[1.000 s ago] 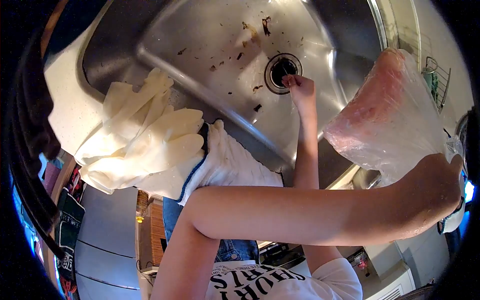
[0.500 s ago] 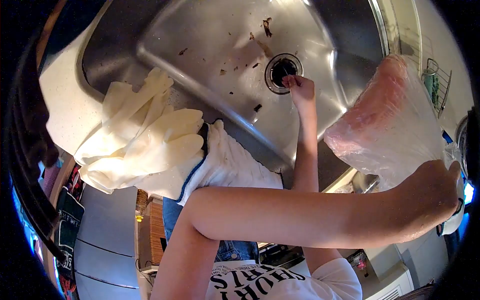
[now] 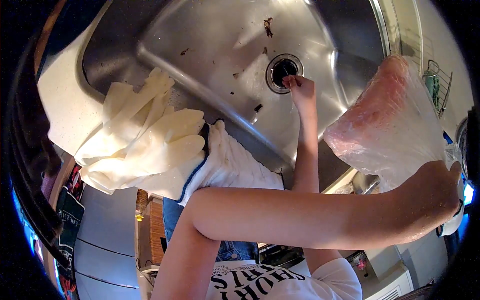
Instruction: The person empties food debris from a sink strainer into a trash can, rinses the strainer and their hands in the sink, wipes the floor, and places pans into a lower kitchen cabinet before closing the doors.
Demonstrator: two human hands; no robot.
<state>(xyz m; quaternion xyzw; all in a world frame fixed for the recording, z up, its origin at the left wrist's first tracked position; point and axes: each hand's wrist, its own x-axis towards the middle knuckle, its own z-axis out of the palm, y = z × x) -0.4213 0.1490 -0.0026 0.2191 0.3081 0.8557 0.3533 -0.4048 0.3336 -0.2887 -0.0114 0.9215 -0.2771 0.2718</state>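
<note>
My right hand (image 3: 303, 92) reaches down into the steel sink (image 3: 210, 55), its fingers pinched together at the edge of the dark drain (image 3: 285, 72). A thin pale line shows in the drain by the fingertips; what they hold is too small to make out. Crossing to the far right, my left arm ends in a bent wrist, with my left hand (image 3: 437, 185) close below a clear plastic bag (image 3: 425, 130) of pink meat (image 3: 377, 102). Its fingers are hidden from view. Dark scraps (image 3: 268, 27) lie scattered over the sink floor.
Cream rubber gloves (image 3: 150, 135) and a white cloth with a dark blue edge (image 3: 230, 160) lie on the sink's front rim at left. A wire rack (image 3: 439, 87) stands at far right. Grey cabinet fronts (image 3: 105, 225) are below left.
Some brown scraps left of the drain have shifted or gone from sight. Both hands stay nearly still, and so does the bag.
</note>
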